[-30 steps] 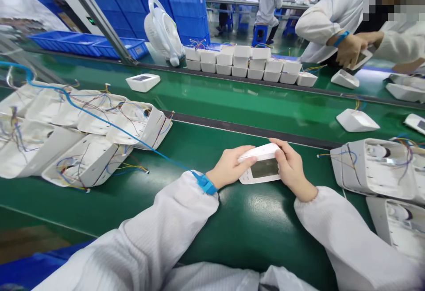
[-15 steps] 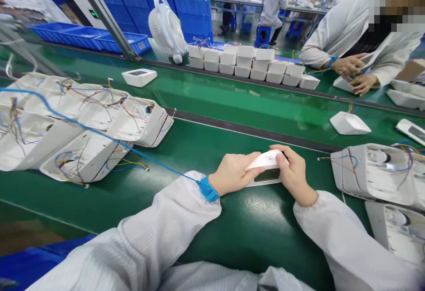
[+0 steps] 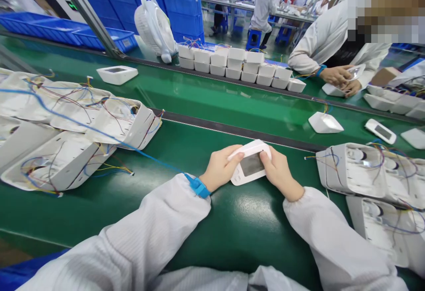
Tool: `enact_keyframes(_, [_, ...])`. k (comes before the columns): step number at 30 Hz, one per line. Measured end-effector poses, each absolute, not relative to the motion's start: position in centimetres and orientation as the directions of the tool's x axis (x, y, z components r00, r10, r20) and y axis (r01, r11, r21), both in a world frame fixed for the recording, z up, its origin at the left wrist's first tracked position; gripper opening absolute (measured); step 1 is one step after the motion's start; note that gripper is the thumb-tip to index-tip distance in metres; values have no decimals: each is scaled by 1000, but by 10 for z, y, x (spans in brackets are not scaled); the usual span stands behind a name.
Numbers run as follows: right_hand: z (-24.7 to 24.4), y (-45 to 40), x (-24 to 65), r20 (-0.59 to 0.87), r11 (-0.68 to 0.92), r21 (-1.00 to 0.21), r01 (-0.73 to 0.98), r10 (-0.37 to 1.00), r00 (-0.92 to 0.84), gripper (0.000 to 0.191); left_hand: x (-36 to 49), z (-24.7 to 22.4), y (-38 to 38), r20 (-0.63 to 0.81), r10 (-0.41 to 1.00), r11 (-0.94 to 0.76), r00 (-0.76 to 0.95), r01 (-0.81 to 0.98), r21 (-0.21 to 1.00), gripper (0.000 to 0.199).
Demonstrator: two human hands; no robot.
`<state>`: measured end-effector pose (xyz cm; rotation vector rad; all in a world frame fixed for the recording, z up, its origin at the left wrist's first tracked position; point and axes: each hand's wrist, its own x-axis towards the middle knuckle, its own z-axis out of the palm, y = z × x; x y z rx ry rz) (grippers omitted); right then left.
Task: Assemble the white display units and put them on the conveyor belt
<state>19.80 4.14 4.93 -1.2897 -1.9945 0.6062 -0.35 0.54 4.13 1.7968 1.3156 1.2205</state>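
Note:
A white panel (image 3: 241, 178) with a grey rectangular window is held a little above the green work surface (image 3: 245, 233), its windowed face turned up toward me. My left hand (image 3: 222, 167) grips its left end, thumb on the front, fingers behind and hidden. At the other end my right hand (image 3: 278, 167) has its thumb pressed beside the window. A blue band (image 3: 199, 188) with a blue cord circles my left wrist. Open white housings (image 3: 69, 160) with coloured wires lie to the left, and similar housings (image 3: 352, 169) lie to the right.
On the conveyor beyond a dark rail stand a white part (image 3: 117, 75), another white piece (image 3: 325, 123) and a windowed panel (image 3: 380, 131). Stacked white housings (image 3: 234, 63) and a fan (image 3: 155, 27) are behind. A person's hands (image 3: 338, 78) work at the far right.
Both hands have tilted the panel so its windowed face, before mostly hidden, now shows. The view has shifted slightly to the right, and the conveyor parts appear further left.

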Motion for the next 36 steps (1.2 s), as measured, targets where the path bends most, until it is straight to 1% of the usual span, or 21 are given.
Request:
enact_keyframes(2, [51, 43, 200, 223, 386, -656, 648, 920, -322, 48, -2, 41, 4, 298, 950, -312, 93, 345, 885, 35])
enact_keyframes(3, [52, 44, 202, 218, 390, -649, 653, 918, -332, 48, -1, 41, 3, 291, 950, -311, 111, 328, 892, 35])
enact_keyframes(6, [48, 47, 206, 284, 424, -666, 614, 905, -317, 56, 0, 39, 1, 300, 944, -329, 140, 300, 896, 36])
enact_keyframes(9, [39, 51, 206, 319, 438, -738, 514, 897, -306, 66, -2, 33, 7, 295, 948, -315, 117, 228, 921, 36])
enact_keyframes(13, [28, 55, 202, 276, 354, -896, 270, 918, -286, 72, -6, 26, 18, 226, 972, -226, -58, 10, 974, 43])
enact_keyframes(15, [25, 55, 200, 206, 287, -938, 193, 912, -356, 68, -7, 25, 21, 229, 964, -235, -136, -34, 971, 47])
enact_keyframes(17, [22, 53, 198, 126, 232, -949, 211, 897, -423, 54, -7, 25, 22, 254, 955, -255, -156, 12, 967, 47])
enact_keyframes(18, [21, 51, 198, 109, 226, -946, 233, 898, -427, 48, -6, 25, 23, 262, 955, -258, -143, 45, 965, 46])
enact_keyframes(19, [20, 49, 198, 126, 239, -939, 246, 907, -401, 43, -6, 25, 23, 267, 956, -260, -120, 70, 963, 45])
enact_keyframes(20, [21, 47, 198, 178, 276, -928, 251, 919, -352, 42, -6, 25, 24, 278, 956, -270, -97, 85, 959, 45])
enact_keyframes(22, [25, 44, 200, 336, 402, -869, 287, 908, -252, 42, -7, 24, 24, 331, 941, -323, -72, 100, 941, 48])
enact_keyframes(23, [28, 42, 200, 417, 474, -818, 326, 879, -231, 43, -7, 24, 24, 371, 926, -362, -70, 117, 925, 55])
enact_keyframes(25, [35, 41, 202, 531, 602, -691, 401, 798, -284, 41, -8, 23, 22, 452, 891, -437, -46, 189, 879, 73])
enact_keyframes(27, [41, 40, 202, 561, 688, -587, 426, 726, -399, 38, -9, 25, 19, 500, 866, -485, 15, 266, 833, 81])
enact_keyframes(29, [45, 39, 201, 568, 734, -528, 427, 679, -466, 38, -9, 26, 16, 513, 857, -503, 57, 309, 807, 79])
enact_keyframes(33, [46, 36, 199, 583, 772, -438, 460, 634, -508, 40, -9, 30, 12, 497, 867, -467, 14, 370, 803, 73])
enact_keyframes(36, [45, 33, 197, 584, 765, -417, 490, 639, -501, 36, -8, 33, 11, 487, 873, -444, -5, 405, 799, 64])
